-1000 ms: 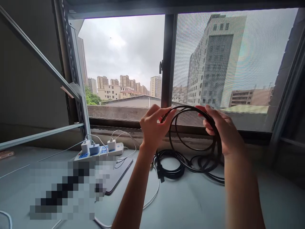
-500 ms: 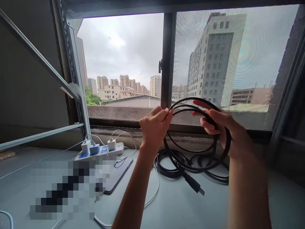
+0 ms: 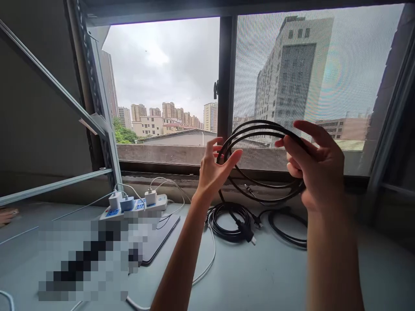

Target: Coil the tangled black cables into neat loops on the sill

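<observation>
At three o'clock from the centre of the head view, the looped black cable [image 3: 262, 126] hangs in the air before the window, its near-side loops passing by the left hand [image 3: 210, 172], whose thumb and fingers stand spread around the strands without pinching them. Farther out at three o'clock, the right hand [image 3: 324, 172] presses the gathered strands between thumb and curled fingers, its index finger raised. Holding the loops well probably means keeping that right-hand grip snug but gentle, matching each turn in size, and letting the strands lie side by side without twisting. The cable looks slim, dark and springy, its several rounds fanned apart along the top and bunched at the right hand. Toward five o'clock, a dark plug [image 3: 247, 233] with a silvery tip seems to dangle from it, overlapping a coiled cable [image 3: 223, 233].
</observation>
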Demonstrator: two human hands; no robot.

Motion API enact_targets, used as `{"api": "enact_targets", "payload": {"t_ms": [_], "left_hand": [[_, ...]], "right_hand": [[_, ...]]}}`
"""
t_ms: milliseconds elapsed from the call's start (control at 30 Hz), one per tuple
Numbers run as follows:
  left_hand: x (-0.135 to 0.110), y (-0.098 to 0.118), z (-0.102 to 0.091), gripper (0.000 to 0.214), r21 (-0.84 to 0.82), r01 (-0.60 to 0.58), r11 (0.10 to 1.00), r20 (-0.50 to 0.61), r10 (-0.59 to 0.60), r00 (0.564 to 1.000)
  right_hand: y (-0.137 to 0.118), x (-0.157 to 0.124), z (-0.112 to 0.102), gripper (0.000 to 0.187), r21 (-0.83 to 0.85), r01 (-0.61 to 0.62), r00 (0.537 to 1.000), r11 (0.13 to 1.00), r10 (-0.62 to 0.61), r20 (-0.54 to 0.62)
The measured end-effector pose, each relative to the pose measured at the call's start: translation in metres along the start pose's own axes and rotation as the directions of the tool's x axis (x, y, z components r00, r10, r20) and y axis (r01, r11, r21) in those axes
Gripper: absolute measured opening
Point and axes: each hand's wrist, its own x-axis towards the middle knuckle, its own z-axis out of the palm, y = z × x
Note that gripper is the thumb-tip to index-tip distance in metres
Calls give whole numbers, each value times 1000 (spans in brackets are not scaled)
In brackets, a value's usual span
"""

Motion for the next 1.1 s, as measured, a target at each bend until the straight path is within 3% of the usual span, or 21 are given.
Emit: {"api": "enact_targets", "payload": {"t_ms": [133, 300, 367, 467, 600, 700, 833, 933, 1100], "left_hand": [[0, 1, 10, 40, -252, 249, 935, 195, -203, 960], [0, 4, 9, 62, -458, 464, 758, 332, -339, 880], [0, 5, 6, 64, -481, 458, 748, 288, -358, 888], [0, 8, 1, 63, -446, 359, 820, 133, -336, 932], [-2, 20, -3, 58, -264, 236, 935, -31, -253, 967], [-6, 32, -4, 58, -138, 158, 978, -102, -173, 980], [-11, 43, -3, 56, -134, 186, 973, -30, -191, 981], [-12, 43, 0, 56, -234, 263, 936, 43, -260, 965], [-11, 39, 3, 54, -325, 273, 905, 72, -264, 962]], "right_hand": [[-2, -2, 3, 41, -21, 31, 1000, 999, -31, 0], [5, 0, -2, 52, -106, 19, 994, 994, -8, 109], [12, 1, -4, 54, -174, -7, 977, 985, 44, 209], [21, 4, -5, 60, -267, 13, 955, 964, 68, 289], [19, 0, 2, 61, -329, 121, 954, 936, -19, 298], [4, -8, 9, 51, -312, 202, 941, 928, -95, 326], [-15, -18, 13, 33, -354, 272, 932, 895, -152, 330], [-20, -21, 10, 30, -375, 229, 944, 898, -111, 312], [-20, -20, 10, 28, -340, 188, 961, 921, -101, 257]]}}
